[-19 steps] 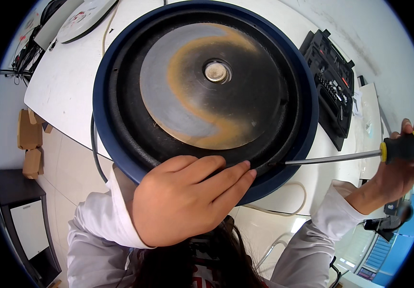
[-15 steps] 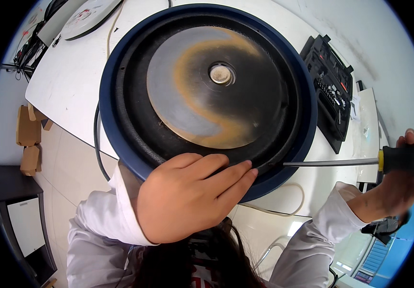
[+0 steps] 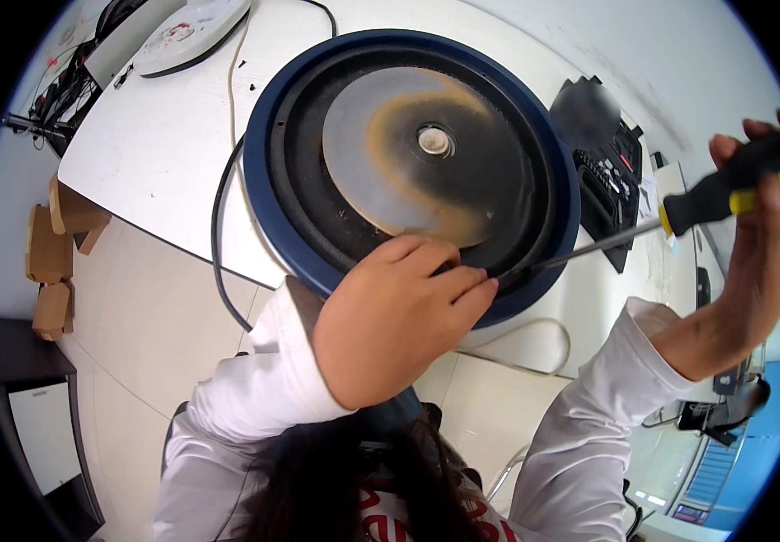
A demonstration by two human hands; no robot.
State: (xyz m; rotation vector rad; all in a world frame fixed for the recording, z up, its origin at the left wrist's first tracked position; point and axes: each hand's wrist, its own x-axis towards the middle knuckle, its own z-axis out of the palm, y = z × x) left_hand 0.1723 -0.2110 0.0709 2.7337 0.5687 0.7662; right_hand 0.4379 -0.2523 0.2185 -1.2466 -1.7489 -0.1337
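The right hand (image 3: 765,212) is closed around the black and yellow handle of a screwdriver (image 3: 699,203), raised above the table (image 3: 155,149). The shaft slopes down to the left, and its tip reaches inside the blue rim (image 3: 260,176) of a round unit (image 3: 304,181), on the side near the person. I cannot tell whether the tip sits in a screw; the place is dark and small.

The left hand (image 3: 403,316) rests on the unit just beside the tip, its fingers bent and close together. What is under them is hidden, so I cannot tell if it pinches something or only presses.

Here is, in my judgement, the main danger: because the shaft is slanted, a sideways push could make the tip slip toward the left fingertips, or scratch the metal disc (image 3: 385,163) with its round central knob (image 3: 434,141).

The unit stands at the near edge of the table, so strong pushing could perhaps shift it. A black cable (image 3: 216,217) hangs over this edge on the left, and catching it might pull the unit. Farther out, an open tool case (image 3: 605,199) lies to the right.
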